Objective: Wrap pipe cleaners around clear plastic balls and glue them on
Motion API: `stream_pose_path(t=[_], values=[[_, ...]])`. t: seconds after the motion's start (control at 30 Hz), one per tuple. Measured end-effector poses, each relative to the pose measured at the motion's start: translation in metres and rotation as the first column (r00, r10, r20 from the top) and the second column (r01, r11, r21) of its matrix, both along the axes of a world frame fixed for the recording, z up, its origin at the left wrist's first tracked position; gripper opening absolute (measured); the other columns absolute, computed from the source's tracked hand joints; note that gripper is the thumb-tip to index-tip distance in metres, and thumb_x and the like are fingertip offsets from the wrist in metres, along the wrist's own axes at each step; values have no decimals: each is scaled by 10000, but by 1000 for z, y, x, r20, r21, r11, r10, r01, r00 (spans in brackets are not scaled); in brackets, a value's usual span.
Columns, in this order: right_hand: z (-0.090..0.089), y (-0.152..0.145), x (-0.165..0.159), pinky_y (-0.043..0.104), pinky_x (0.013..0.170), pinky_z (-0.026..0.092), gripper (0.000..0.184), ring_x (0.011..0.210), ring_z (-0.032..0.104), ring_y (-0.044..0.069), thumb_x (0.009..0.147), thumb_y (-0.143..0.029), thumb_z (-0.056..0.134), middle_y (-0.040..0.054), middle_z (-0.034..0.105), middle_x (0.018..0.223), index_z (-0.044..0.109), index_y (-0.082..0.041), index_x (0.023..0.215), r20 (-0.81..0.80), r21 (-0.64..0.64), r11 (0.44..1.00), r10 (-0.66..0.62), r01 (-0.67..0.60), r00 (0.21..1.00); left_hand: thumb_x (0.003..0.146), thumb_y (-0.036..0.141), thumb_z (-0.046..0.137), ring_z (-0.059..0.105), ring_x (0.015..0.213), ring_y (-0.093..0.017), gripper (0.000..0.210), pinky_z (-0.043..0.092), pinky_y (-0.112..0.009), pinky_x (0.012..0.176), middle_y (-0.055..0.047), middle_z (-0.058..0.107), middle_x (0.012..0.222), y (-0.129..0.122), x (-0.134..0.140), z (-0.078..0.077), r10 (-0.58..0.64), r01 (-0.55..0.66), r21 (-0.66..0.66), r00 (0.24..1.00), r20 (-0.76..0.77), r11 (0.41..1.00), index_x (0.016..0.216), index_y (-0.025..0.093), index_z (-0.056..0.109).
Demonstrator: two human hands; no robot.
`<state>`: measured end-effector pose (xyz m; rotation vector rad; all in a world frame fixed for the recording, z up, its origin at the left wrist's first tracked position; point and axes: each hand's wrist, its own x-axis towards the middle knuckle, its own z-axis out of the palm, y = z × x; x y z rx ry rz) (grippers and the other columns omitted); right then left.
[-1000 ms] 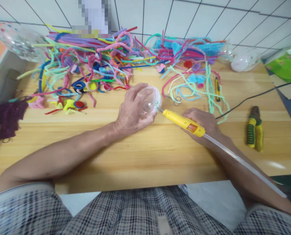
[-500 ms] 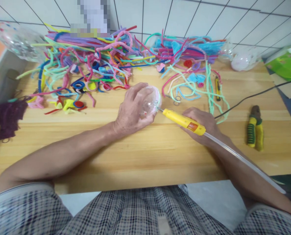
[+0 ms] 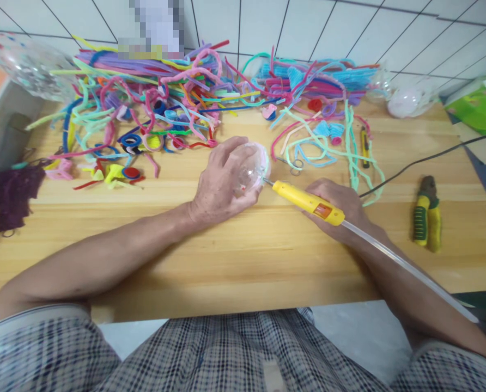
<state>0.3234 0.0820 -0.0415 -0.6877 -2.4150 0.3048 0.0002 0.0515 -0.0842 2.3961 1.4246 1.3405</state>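
Near the middle of the table, my left hand [image 3: 220, 182] is closed around a clear plastic ball [image 3: 249, 171] with a pale pink and mint strip along its right side. My right hand [image 3: 335, 207] grips a yellow glue gun [image 3: 304, 201], its fingers partly hidden behind the body. The metal nozzle meets the right edge of the ball at the strip; whether glue is coming out is too small to tell. A long translucent glue stick [image 3: 402, 264] runs out of the gun's rear, over my right forearm.
Bent pipe cleaners [image 3: 116, 109] in many colours heap along the back left, with blue bundles [image 3: 349, 79] at the back right. Yellow-green pliers [image 3: 426, 215] lie at the right, near a black cord [image 3: 414, 161]. A purple tassel [image 3: 16, 193] lies far left; clear balls [image 3: 404, 102] stand behind.
Almost nothing differs. Both hands, the ball and the glue gun keep their places, with the nozzle still at the ball's right edge; the view has shifted very slightly.
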Motion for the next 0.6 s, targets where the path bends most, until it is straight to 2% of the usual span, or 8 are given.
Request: stream_pose_path(t=[0.1,0.23,0.4,0.6], values=[[1,0,-1,370,615,585,188,752,786,242,1005,-200,763,5,783,887,638,-330,1055,18,43,999,16,-17,1000,1041,721,726,601,1609,-427,775,526,-724,1324,-96,597,1689,0,0,0,26,-26,-53,1000,-4,998,1687,445,398],[1,1,-1,357,596,571,166,727,769,228,1013,-212,763,-2,775,870,635,-316,1039,12,68,997,24,-25,1000,1081,736,654,620,1581,-400,735,540,-713,1324,-105,592,1683,0,1,-1,25,-26,-26,1000,-19,999,1689,422,387],[0,1,0,371,602,575,147,727,771,236,1027,-229,746,3,782,874,635,-325,1044,9,50,999,9,-9,1000,1099,658,661,644,1544,-382,698,567,-687,1304,-121,596,1647,0,3,1,16,-16,42,1000,-13,999,1683,401,379],[3,-2,-1,393,615,581,199,735,772,254,1024,-218,762,28,795,857,605,-341,1019,43,9,1000,-16,16,999,1104,614,638,660,1532,-378,668,579,-679,1297,-138,600,1636,0,2,2,16,-14,56,999,-30,998,1670,354,397]])
